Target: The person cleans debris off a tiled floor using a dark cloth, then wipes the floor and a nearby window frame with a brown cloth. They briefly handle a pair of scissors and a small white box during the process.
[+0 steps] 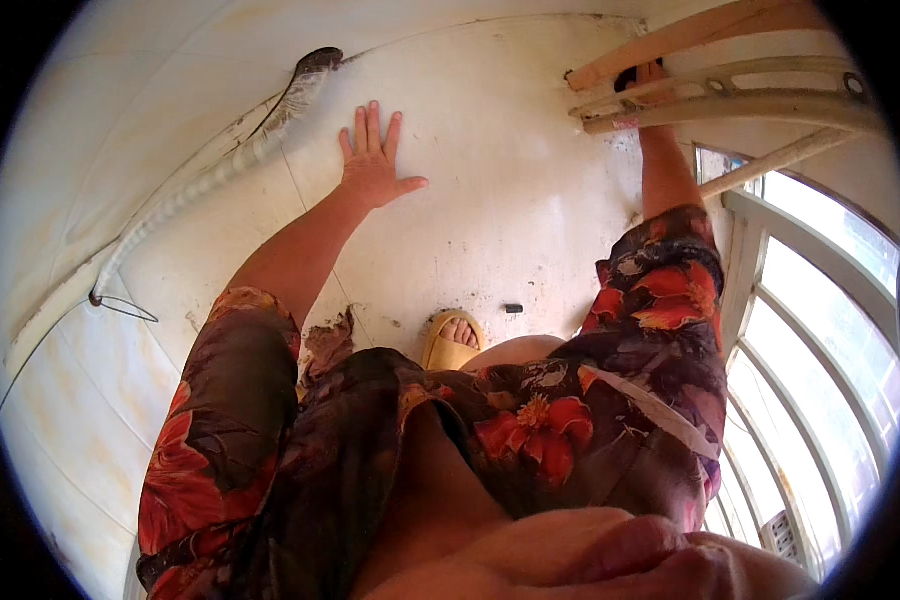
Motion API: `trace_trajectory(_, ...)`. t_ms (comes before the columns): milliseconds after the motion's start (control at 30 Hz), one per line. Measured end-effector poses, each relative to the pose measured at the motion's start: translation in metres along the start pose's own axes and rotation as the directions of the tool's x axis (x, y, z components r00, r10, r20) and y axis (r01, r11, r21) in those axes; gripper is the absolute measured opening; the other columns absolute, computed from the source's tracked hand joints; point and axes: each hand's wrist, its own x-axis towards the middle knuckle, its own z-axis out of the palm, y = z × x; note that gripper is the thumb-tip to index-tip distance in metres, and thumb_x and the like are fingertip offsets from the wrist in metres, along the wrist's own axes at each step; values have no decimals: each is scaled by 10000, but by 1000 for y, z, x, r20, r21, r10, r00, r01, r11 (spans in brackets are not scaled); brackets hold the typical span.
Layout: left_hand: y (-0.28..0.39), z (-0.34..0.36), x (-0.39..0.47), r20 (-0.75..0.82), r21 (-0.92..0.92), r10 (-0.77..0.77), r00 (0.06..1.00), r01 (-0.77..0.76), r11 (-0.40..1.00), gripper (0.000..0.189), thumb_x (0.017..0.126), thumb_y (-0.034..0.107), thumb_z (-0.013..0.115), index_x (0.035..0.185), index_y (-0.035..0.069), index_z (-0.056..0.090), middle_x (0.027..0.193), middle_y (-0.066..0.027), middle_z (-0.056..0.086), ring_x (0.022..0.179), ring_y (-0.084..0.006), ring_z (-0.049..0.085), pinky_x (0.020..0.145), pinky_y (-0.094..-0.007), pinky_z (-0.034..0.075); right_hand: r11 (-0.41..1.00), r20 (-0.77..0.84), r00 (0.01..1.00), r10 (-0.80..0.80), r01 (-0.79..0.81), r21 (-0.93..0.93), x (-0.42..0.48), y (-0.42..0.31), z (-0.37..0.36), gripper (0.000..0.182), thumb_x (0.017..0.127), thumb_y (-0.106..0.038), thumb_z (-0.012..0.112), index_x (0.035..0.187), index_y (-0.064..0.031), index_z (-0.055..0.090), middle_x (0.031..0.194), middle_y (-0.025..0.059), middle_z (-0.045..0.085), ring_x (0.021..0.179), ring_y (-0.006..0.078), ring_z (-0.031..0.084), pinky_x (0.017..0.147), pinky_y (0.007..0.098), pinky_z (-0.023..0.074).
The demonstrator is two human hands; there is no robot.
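My left hand [371,161] lies palm down on the dirty white floor [480,187], its fingers spread and nothing in it. At the upper right, my right hand [651,79] reaches behind the rails of a worn frame [720,112], which hide much of it. The fingers are over a black object [627,79] on the floor; its kind is hard to make out. A yellow slipper [441,352] is on a foot below the hands. Close to it lies a small black piece [514,308].
A ribbed white hose [187,191] with a dark, dirty end runs along the left wall [120,97]. A thin wire loop [131,309] hangs by its lower end. A crumpled brown cloth [330,343] rests near my left arm. Barred windows [810,330] line the right side, with a power strip [781,536] below.
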Motion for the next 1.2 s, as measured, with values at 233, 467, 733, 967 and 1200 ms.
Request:
trace_trajectory(233, 8, -3, 4, -31, -31, 33, 999, -34, 999, 1190, 765, 751, 573, 1558, 110, -40, 1580, -250, -170, 1457, -422, -174, 1115, -642, -19, 868, 73, 865, 496, -492, -66, -158, -29, -26, 554, 839, -169, 604, 1346, -31, 426, 1386, 141, 460, 1251, 315, 475, 975, 432, 489)
trace_trajectory(467, -3, 9, 4, -79, -46, 37, 996, -41, 998, 1217, 761, 754, 581, 1550, 81, -58, 1571, -270, -171, 1454, -435, -167, 1098, -678, 18, 742, -14, 757, 653, -635, 216, -254, -94, -34, 568, 779, -37, 595, 1326, 14, 449, 1367, 213, 465, 1280, 383, 437, 1084, 426, 379)
trace_trajectory(733, -3, 13, 6, -113, -27, 53, 992, -56, 998, 1210, 754, 771, 569, 1556, 90, -28, 1576, -268, -154, 1452, -444, -165, 1102, -671, -3, 721, -152, 864, 480, -290, 630, -112, -59, 9, 443, 816, -22, 525, 1253, -80, 569, 1241, 199, 600, 1171, 426, 524, 1028, 463, 392)
trace_trajectory(967, -2, 8, 7, -51, 32, 1, 999, 0, 999, 1201, 756, 782, 554, 1557, 99, -23, 1580, -261, -151, 1459, -438, -144, 1114, -656, 25, 899, -269, 951, 153, -21, 438, -118, -57, 2, 465, 738, 26, 548, 1190, -61, 608, 1228, 162, 609, 1194, 362, 526, 1044, 437, 400)
trace_trajectory(1200, 2, 3, 7, -46, 64, 10, 999, -7, 998, 1192, 759, 765, 568, 1559, 105, -20, 1583, -257, -144, 1461, -436, -137, 1120, -646, 43, 720, -88, 982, -170, 185, 669, -289, -147, -64, 556, 584, 100, 542, 1104, -62, 652, 1179, 126, 630, 1174, 333, 549, 1001, 445, 427)
